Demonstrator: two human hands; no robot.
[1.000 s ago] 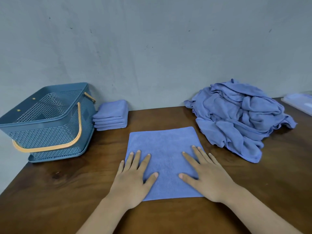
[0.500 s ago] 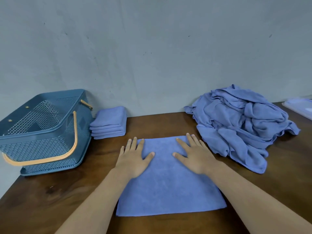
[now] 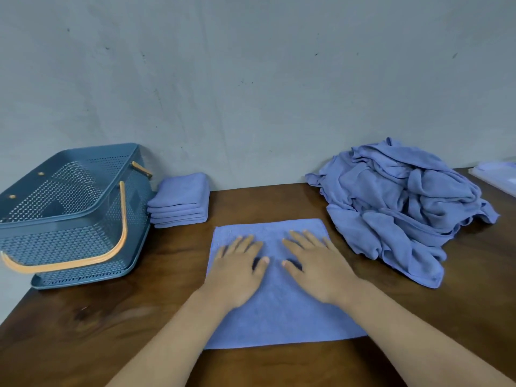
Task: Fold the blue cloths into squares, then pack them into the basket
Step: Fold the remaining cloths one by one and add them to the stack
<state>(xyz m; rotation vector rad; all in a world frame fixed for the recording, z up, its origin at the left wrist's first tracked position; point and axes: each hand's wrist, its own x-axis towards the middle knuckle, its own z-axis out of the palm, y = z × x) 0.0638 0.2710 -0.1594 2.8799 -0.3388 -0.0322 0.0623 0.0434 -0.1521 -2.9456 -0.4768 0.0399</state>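
Head camera: I see left hand [image 3: 237, 272] and right hand [image 3: 315, 270] pressing flat, fingers spread, on a blue cloth [image 3: 279, 319]; basket [image 3: 69, 241] and folded stack [image 3: 181, 201] at the back-left corner of the tabletop [image 3: 83, 331], crumpled pile [image 3: 399, 208] back-right.

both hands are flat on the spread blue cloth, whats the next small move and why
Probably pinch the two far corners of the cloth and fold them to its near edge. It lies flat and smooth under the open left hand and right hand, yet is far larger than the folded stack beside the basket.
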